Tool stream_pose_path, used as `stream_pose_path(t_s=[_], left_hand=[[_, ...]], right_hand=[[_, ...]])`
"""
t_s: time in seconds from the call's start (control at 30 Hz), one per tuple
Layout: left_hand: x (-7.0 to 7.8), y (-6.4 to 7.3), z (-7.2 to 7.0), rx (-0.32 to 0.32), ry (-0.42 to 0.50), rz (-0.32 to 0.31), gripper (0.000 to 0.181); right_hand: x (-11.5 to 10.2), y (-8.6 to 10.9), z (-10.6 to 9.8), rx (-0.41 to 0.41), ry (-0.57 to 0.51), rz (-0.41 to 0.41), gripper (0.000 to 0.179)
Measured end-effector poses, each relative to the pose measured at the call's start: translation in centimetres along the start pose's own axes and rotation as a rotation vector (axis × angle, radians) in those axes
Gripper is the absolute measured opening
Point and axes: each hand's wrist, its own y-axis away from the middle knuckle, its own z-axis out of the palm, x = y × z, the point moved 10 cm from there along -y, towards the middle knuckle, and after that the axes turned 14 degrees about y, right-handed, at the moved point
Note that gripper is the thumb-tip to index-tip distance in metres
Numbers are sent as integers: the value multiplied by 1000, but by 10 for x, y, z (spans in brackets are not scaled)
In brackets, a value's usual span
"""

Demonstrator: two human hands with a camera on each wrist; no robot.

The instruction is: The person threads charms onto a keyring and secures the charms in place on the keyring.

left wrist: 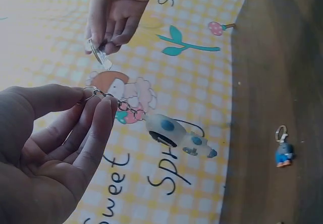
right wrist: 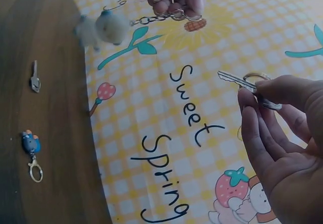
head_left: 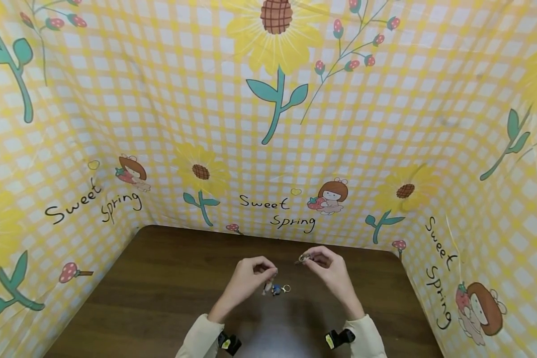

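Note:
My left hand (head_left: 249, 277) pinches the metal ring (left wrist: 90, 94) of a keychain between thumb and fingertips. From its short chain hangs a white and blue astronaut-like figure (left wrist: 166, 129). To the right and a little farther away, my right hand (head_left: 334, 274) grips a silver key (right wrist: 237, 79) by its head, blade pointing out. A ring (right wrist: 258, 76) shows beside that key, partly hidden by the fingers. Below both hands, a blue figure keychain (right wrist: 31, 144) with a gold-coloured clasp lies on the table.
Another key (right wrist: 35, 77) lies on the dark wooden table (head_left: 161, 288), near the blue figure. Yellow checked cloth (head_left: 268, 164) rises at the back and both sides of the table.

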Motion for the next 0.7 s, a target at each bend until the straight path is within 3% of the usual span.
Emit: stream_pose_path(t_s=[0.27,0.7], left_hand=[[13,-4,-3,29,23,1,5],[27,-9,-1,-8,49,21,5]], right_hand=[[-8,0,3,-27,-20,17,14],[-21,1,6,10,3,-84,3]])
